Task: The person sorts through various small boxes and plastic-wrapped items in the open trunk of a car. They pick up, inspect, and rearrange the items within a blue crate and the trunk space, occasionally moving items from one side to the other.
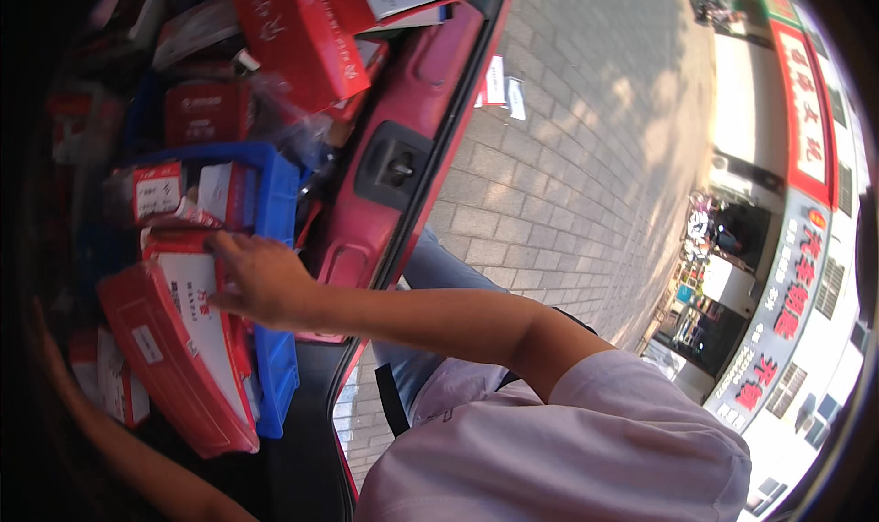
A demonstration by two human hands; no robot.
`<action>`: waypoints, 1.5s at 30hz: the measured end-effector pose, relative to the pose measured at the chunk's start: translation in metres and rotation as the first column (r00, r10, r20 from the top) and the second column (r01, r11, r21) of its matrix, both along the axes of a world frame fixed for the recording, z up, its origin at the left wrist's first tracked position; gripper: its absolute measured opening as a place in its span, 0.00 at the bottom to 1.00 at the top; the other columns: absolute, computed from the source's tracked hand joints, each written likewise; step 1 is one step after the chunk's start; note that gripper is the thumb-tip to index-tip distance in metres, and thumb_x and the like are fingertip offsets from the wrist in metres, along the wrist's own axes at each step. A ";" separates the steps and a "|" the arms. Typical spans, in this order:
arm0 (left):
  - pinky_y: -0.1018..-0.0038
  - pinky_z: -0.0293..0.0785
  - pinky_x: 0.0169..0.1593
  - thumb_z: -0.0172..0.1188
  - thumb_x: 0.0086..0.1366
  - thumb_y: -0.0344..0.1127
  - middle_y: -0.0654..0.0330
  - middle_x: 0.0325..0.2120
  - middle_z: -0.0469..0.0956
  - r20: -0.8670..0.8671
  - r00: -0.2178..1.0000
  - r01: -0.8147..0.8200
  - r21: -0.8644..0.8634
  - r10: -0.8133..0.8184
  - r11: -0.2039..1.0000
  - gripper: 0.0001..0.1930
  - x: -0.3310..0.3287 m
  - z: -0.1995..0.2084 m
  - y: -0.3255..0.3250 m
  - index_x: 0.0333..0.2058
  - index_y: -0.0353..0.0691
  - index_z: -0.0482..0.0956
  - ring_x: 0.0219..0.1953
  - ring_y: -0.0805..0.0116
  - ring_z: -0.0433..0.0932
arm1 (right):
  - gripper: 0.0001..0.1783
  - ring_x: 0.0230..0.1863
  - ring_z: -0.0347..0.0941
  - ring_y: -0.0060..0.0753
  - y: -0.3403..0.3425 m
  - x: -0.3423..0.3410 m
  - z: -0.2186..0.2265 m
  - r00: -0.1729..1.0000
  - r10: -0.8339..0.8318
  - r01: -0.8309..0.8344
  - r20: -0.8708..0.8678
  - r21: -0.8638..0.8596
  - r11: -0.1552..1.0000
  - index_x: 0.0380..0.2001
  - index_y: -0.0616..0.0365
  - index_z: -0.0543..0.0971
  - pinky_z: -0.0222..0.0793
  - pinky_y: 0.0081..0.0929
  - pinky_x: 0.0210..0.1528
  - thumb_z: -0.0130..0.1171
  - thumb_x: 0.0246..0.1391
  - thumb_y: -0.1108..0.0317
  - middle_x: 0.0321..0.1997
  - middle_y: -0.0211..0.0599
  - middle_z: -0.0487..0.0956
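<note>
My right hand [261, 279] reaches in over a blue plastic crate [277, 201], thumb and fingers apart. Its fingertips are at the upper edge of a long white-and-red box [194, 293], and no firm grip shows. Against that box leans a larger red carton [174, 362] with a small pale label, tilted in the crate. Small red-and-white boxes [157, 190] sit at the crate's far end. My left forearm [124, 444] runs up along the lower left, and the hand at its end is lost in the dark rim of the picture.
The crate stands in a vehicle's open cargo space beside a red sill with a black latch [398, 169]. Red cartons [298, 41] and clear plastic wrapping [293, 128] are piled beyond it. Outside lies grey brick paving [568, 174] with a red-and-white box [491, 82]; shopfronts line the right.
</note>
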State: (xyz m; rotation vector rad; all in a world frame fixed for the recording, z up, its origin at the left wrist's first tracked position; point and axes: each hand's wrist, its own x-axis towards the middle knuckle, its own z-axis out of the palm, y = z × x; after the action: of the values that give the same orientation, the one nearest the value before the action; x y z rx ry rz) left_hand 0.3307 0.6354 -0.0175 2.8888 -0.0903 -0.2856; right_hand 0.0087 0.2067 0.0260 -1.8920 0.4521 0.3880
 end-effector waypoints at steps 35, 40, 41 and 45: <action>0.73 0.57 0.56 0.61 0.55 0.49 0.52 0.48 0.68 -0.362 0.461 -0.709 -0.700 0.810 0.090 0.36 -0.404 0.056 -0.190 0.54 0.31 0.60 0.51 0.65 0.66 | 0.32 0.43 0.70 0.25 0.015 0.089 -0.001 0.891 0.388 -0.167 -0.233 0.628 0.760 0.46 0.60 0.64 0.67 0.24 0.45 0.69 0.40 0.63 0.42 0.37 0.72; 0.73 0.59 0.54 0.64 0.53 0.43 0.54 0.46 0.69 -0.493 0.457 -0.621 -0.773 0.740 -0.131 0.34 -0.409 0.071 -0.171 0.53 0.31 0.62 0.49 0.67 0.66 | 0.32 0.39 0.72 0.23 0.026 0.070 0.004 0.878 0.368 -0.075 -0.306 0.672 0.737 0.46 0.62 0.63 0.69 0.21 0.42 0.69 0.40 0.68 0.39 0.37 0.74; 0.74 0.60 0.52 0.65 0.52 0.42 0.55 0.44 0.70 -0.483 0.458 -0.618 -0.776 0.746 -0.123 0.33 -0.405 0.077 -0.175 0.52 0.31 0.62 0.47 0.68 0.67 | 0.33 0.38 0.73 0.23 0.024 0.070 0.009 0.888 0.327 -0.001 -0.323 0.711 0.703 0.47 0.63 0.62 0.70 0.20 0.41 0.69 0.39 0.71 0.40 0.37 0.74; 0.74 0.59 0.52 0.64 0.52 0.48 0.54 0.44 0.70 -0.438 0.523 -0.625 -0.781 0.731 -0.021 0.37 -0.385 0.110 -0.191 0.53 0.28 0.61 0.47 0.67 0.66 | 0.37 0.48 0.70 0.27 -0.015 0.070 0.048 0.872 0.210 0.156 -0.441 0.658 0.736 0.51 0.61 0.61 0.66 0.28 0.50 0.67 0.36 0.80 0.44 0.37 0.73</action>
State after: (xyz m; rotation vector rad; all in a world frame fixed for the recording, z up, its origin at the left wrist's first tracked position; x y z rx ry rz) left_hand -0.0548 0.4445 0.0926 1.4728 0.9122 0.1264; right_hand 0.0790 0.1913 0.0744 -1.0552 0.5235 0.9369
